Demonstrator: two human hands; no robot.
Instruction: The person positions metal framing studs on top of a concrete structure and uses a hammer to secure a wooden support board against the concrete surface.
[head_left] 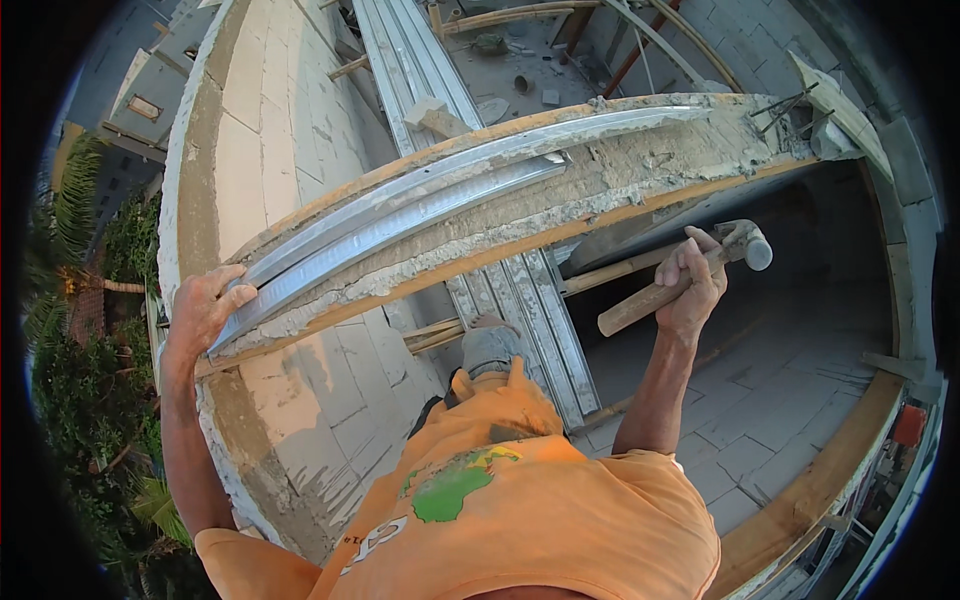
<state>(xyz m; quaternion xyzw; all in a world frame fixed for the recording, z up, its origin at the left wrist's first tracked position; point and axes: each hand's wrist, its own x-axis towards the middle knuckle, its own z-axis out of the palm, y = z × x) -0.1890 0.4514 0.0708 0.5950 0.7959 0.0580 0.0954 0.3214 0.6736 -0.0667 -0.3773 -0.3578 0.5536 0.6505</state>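
One raised right grip wraps a hammer; outstretched left grip clasps metal channels.

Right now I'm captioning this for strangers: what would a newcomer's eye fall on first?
A bright orange fabric shirt with a green print fills the lower middle. Right of centre, the right hand grips a wooden-handled hammer. Higher up, two silvery metal strips lie along a rough grey concrete beam, the left hand at their left end.
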